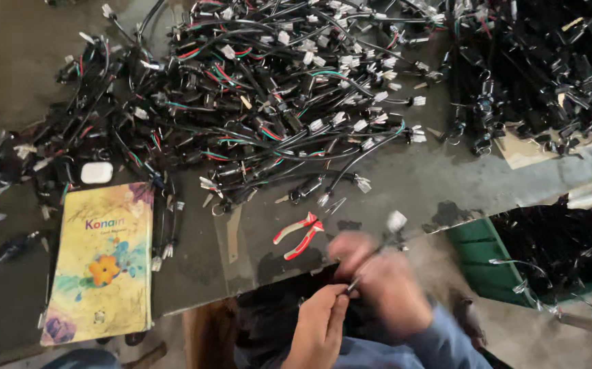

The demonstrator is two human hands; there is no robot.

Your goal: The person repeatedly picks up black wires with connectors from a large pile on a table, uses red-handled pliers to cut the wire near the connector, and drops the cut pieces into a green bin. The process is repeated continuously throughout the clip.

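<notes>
Black cable is what fills most of the view: a great tangled heap of wire harnesses (275, 96) with white connectors and red and green strands is spread over the dark counter (419, 184), beyond the red-handled pliers (301, 236), which are taken here as the landmark. Just right of the pliers, at the counter's near edge, a thin cable piece (371, 256) with a white connector (396, 221) at its far end is held between both hands, low and close to the body, presumably so that it can be worked on within easy sight. The left hand (320, 324) is closed to a pinch on the cable's near end; the right hand (378, 273) is blurred, seems curled round the cable's middle, and how tightly it is closed cannot be told. The pliers are laid with handles apart, within short reach of the hands. Far left of the pliers a flat yellow notebook (101, 263) with a flower picture on its cover is laid upright along the counter's edge, and a small white rounded case (96, 172) is set just beyond it. Far right of the pliers a second, darker heap (535, 68) is piled partly on cardboard, and a green crate (480, 256) of more black parts is placed below the counter.
</notes>
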